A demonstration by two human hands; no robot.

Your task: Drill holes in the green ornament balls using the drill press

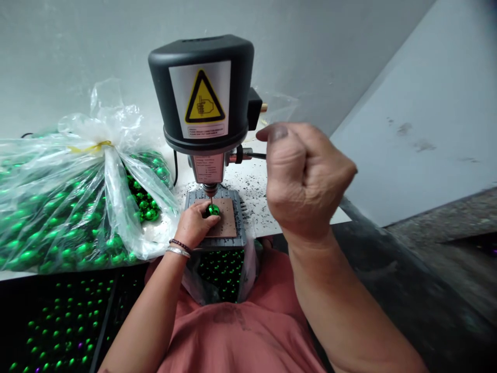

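Note:
A black-topped bench drill press (207, 93) with a yellow warning label stands in front of me. My left hand (196, 223) pinches a shiny green ball (214, 210) on the square brown board (227, 220), which lies on the grey drill base (241, 235). The thin drill bit (212, 200) comes down to the ball's top; whether it has entered the ball I cannot tell. My right hand (306, 173) is closed in a fist at the right of the drill head, beside the feed lever (256, 155). The lever's outer end is hidden behind this hand.
A large clear plastic bag (112, 176) of green balls, tied with yellow string, lies left on the white table (258, 199). Dark shavings are scattered around the base. A bag of green balls (221, 274) sits between my legs. More green balls (66, 316) lie lower left.

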